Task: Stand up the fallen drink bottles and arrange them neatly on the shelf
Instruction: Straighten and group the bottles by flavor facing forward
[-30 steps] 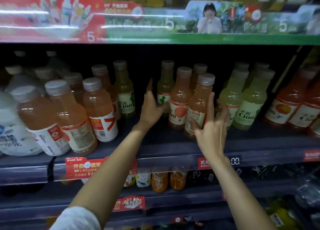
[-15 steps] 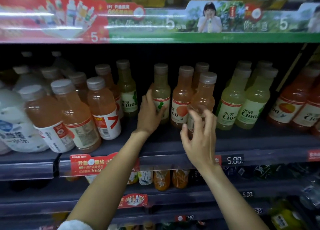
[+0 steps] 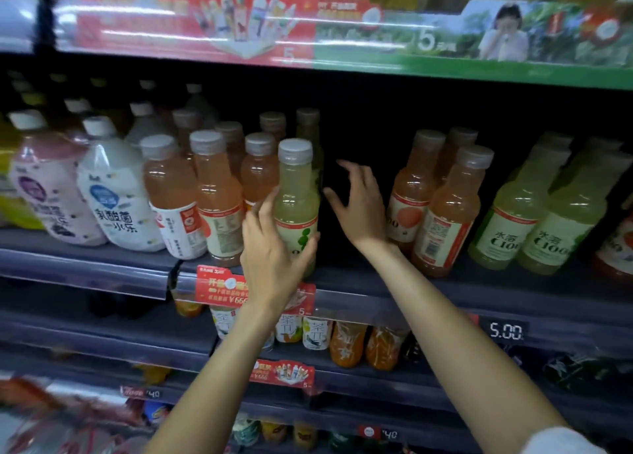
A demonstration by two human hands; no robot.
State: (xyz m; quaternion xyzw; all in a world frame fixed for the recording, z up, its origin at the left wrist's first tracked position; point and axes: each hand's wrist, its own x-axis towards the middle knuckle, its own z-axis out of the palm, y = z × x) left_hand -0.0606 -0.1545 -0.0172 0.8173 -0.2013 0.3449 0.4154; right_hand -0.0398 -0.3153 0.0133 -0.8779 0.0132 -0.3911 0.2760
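The left hand (image 3: 274, 258) is wrapping its grip round an upright pale-green drink bottle (image 3: 297, 200) near the shelf (image 3: 411, 284) front edge; the right hand (image 3: 359, 203) is hovering empty, fingers spread. Sliding it left is risking a knock against the crowded orange bottles (image 3: 219, 193), likely toppling them

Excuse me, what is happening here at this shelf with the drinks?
A person is tidying bottles on a shop shelf. The left hand grips a pale green drink bottle, standing upright at the shelf front beside the orange bottles. The right hand hovers open in the dark gap next to it, holding nothing.
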